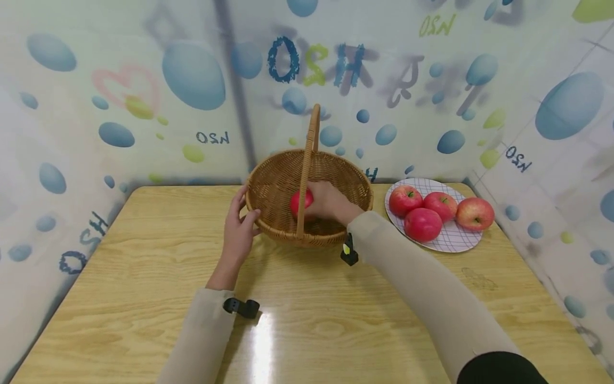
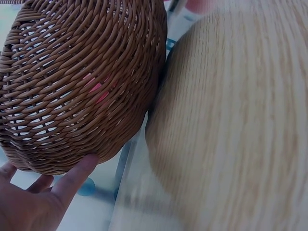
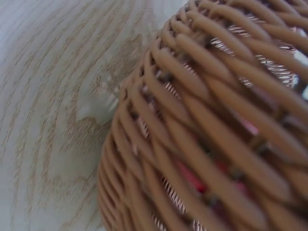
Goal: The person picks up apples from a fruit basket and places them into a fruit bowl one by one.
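Note:
A brown wicker basket [image 1: 271,184] with a tall arched handle stands at the back of the table. My left hand [image 1: 238,229] grips its left rim, the thumb at the edge and the fingers along the outer side; in the left wrist view, fingers [image 2: 77,175] touch the weave. Reaching inside the basket, my right hand [image 1: 328,200] holds a red apple [image 1: 295,205], partly covered by the handle. The right fingers are mostly hidden. Only the basket's outer weave [image 3: 192,110] fills the right wrist view, with red showing through gaps.
To the right of the basket, a white checked plate [image 1: 451,244] carries several red apples [image 1: 423,225]. The light wooden table [image 1: 307,298] ends at a patterned cloth wall [image 1: 192,160] behind and at the sides.

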Demonstrator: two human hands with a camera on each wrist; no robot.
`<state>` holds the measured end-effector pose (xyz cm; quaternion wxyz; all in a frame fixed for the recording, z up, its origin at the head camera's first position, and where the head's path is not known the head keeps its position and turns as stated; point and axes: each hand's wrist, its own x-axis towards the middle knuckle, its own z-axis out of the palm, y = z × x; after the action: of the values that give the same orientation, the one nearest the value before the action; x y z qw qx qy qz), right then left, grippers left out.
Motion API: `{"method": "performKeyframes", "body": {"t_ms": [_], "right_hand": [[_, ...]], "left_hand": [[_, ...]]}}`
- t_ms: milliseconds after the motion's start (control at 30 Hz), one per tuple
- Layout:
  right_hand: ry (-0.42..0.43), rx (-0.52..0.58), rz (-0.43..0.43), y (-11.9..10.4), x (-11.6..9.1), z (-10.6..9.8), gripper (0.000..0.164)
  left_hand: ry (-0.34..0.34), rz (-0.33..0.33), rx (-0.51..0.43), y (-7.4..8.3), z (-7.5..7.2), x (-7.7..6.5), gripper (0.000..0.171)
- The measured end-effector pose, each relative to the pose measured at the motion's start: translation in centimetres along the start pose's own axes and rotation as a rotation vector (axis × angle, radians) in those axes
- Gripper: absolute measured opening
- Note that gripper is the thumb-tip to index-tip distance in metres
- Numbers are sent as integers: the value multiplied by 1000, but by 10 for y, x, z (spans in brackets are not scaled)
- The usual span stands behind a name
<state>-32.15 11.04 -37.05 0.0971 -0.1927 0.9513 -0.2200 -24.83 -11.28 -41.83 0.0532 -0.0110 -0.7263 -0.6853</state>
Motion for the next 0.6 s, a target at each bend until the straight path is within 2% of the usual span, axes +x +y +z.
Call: {"method": "performKeyframes", "body": {"t_ms": [200,467,600], "right_hand": [[18,1,-20,1,-4,-1,60],[128,26,-69,6,-15,-9,63],[155,52,-55,4,-23,-15,62]], "left_hand": [[-7,0,-12,-1,0,0,63],[-10,6,-5,-1,0,-1,62],[-8,2,-3,-1,-2,-1,62]]}}
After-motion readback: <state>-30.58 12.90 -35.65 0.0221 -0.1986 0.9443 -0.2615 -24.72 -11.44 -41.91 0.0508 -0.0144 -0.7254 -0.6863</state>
